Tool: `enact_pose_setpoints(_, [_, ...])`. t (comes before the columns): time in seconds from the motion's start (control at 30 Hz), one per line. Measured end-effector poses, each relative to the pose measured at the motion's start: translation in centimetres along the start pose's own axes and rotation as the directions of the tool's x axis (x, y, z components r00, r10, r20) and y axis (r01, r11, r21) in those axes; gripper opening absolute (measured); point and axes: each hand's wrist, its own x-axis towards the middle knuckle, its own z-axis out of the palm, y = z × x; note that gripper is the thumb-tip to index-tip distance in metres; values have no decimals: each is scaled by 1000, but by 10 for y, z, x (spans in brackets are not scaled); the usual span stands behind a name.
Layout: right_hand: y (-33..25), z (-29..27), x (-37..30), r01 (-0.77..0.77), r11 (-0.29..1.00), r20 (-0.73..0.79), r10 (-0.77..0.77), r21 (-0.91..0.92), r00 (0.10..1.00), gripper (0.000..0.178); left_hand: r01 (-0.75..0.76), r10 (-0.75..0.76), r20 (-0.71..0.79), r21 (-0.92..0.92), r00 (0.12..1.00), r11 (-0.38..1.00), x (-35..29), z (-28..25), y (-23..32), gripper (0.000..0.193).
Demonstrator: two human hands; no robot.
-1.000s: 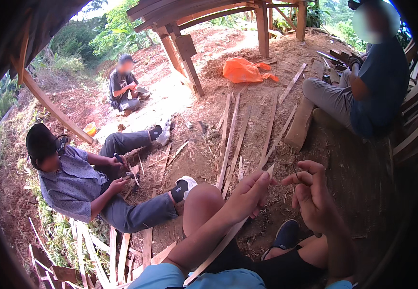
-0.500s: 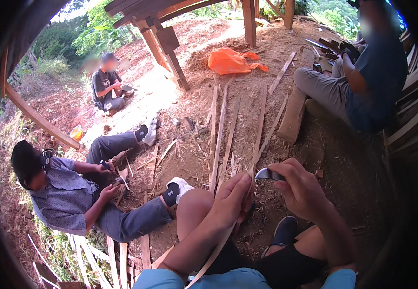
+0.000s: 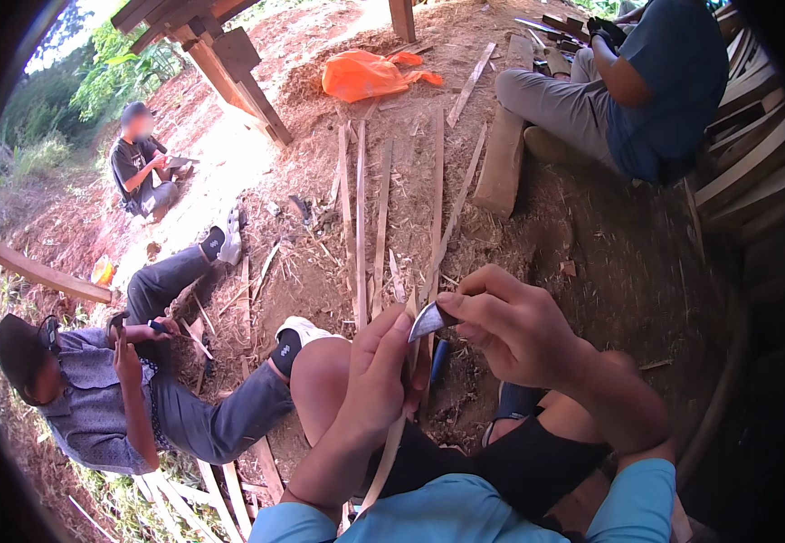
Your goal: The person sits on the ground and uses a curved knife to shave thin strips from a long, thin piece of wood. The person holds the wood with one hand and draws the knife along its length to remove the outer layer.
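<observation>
My left hand (image 3: pixel 376 366) is closed around a long, thin, pale strip of wood or bamboo (image 3: pixel 385 463), thumb on top. The strip's near end bends down over my lap; its far end runs forward among other strips. In my right hand (image 3: pixel 528 330) a short curved metal blade (image 3: pixel 427 322) is pinched between thumb and fingers. Its edge lies at the strip, right beside my left thumb. Fingers hide the blade's rear end. Below the blade, between my knees, shows a blue rod-shaped thing (image 3: pixel 440 358), partly hidden.
Several long strips (image 3: pixel 383 208) lie ahead on the dirt, near a thick plank (image 3: pixel 504 167) and an orange bag (image 3: pixel 365 77). One person (image 3: pixel 94 389) sits close at left, another (image 3: pixel 143 167) farther back, a third (image 3: pixel 632 100) at right beside stacked wood (image 3: pixel 754 172). A wooden post (image 3: pixel 238 86) stands at upper left.
My right hand has brought the blade left and against the strip by my left thumb. The view has shifted right and down. The near person at left has raised a hand.
</observation>
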Motion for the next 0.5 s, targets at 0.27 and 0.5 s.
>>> enact_pose_setpoints(0.27, [-8,-7,-3,11,999,38,-13,43,999,26,-31,31,21,2,999,1000,-6,4,0,34])
enact_pose_setpoints(0.5, [-10,-11,-5,1,1000,48,-2,24,999,26,-47,47,15,5,999,999,-8,6,-4,35])
